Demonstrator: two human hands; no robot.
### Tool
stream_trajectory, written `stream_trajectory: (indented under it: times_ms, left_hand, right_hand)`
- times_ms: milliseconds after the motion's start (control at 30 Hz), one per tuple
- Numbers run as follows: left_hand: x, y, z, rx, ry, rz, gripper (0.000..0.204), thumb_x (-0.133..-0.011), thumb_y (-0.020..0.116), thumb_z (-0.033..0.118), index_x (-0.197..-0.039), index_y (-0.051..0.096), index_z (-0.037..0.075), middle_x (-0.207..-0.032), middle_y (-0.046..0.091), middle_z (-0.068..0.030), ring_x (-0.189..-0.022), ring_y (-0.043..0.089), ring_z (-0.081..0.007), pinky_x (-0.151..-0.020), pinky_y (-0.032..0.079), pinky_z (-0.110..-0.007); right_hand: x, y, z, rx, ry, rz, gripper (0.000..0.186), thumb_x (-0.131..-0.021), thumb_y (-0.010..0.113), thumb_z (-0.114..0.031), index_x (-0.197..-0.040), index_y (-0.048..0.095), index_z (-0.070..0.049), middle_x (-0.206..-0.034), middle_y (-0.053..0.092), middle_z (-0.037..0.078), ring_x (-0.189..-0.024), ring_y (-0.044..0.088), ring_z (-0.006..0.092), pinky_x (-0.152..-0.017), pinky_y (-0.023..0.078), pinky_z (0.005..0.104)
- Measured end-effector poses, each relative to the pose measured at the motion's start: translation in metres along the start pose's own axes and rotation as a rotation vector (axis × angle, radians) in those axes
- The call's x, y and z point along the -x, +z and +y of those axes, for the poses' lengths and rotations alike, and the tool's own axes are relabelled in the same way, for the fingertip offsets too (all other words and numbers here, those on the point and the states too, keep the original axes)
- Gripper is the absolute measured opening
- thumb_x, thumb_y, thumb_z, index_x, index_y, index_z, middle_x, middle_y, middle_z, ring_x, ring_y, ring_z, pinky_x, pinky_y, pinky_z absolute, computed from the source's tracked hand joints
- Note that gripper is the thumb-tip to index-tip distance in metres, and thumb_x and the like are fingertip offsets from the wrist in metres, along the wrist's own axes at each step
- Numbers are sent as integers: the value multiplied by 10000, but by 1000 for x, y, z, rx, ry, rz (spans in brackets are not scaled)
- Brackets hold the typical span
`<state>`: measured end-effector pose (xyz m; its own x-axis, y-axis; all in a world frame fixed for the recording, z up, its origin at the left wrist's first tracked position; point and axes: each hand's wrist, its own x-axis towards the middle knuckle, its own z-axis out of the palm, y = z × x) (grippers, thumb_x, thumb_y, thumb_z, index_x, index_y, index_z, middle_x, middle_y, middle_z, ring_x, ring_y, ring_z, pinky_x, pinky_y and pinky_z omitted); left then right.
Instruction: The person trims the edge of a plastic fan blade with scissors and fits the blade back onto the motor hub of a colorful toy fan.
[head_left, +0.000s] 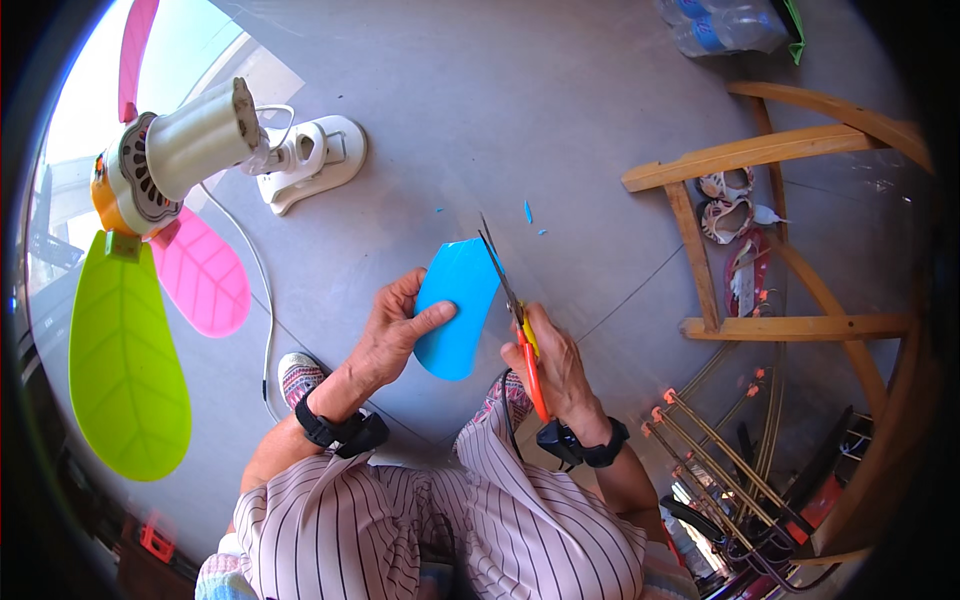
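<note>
The left hand [392, 325] pinches a blue sheet [462, 300]; at the sheet's right edge, the right hand [560, 362] grips scissors [533, 377]. Blue scraps [528, 212] dot the floor [420, 110] beyond the sheet.

I'm finding the widest way straight ahead: bare floor [430, 120] is stretching beyond the sheet [452, 325], with small scraps [528, 212] lying on it. On the left, the fan [195, 130] is blocking me, its green blade [130, 370] reaching nearward, and the cord [262, 290] is trailing between it and the left hand [400, 320]. The scissors [517, 312] are filling the gap between sheet and right hand [555, 365]. Rightward, I'm seeing floor opening up until the wooden frame [770, 328] is barring the way; nearer, rods [730, 460] are crowding that side. The knees [330, 530] are walling off below.
</note>
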<state>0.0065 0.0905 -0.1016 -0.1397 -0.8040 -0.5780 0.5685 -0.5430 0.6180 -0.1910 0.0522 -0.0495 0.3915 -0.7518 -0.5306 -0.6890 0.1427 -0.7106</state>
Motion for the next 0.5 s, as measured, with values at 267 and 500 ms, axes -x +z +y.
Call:
stream_trajectory:
  times_ms: [267,500]
  left_hand:
    - [1,1,-1,25,-15,-10,308,-790,703,240,-983,564,44,-841,639,-36,-724,602,-93,-655,513,-242]
    - [3,1,-3,89,-23,-8,334,-790,703,242,-1018,562,42,-863,640,-37,-745,607,-97,-675,516,-243]
  right_hand:
    - [2,-1,-2,99,10,22,401,-809,616,-401,-898,449,-47,-607,552,130,-570,587,352,-520,449,403]
    - [5,6,7,117,-72,91,450,-809,615,-445,-791,457,-24,-504,496,130,-457,555,332,-417,415,373]
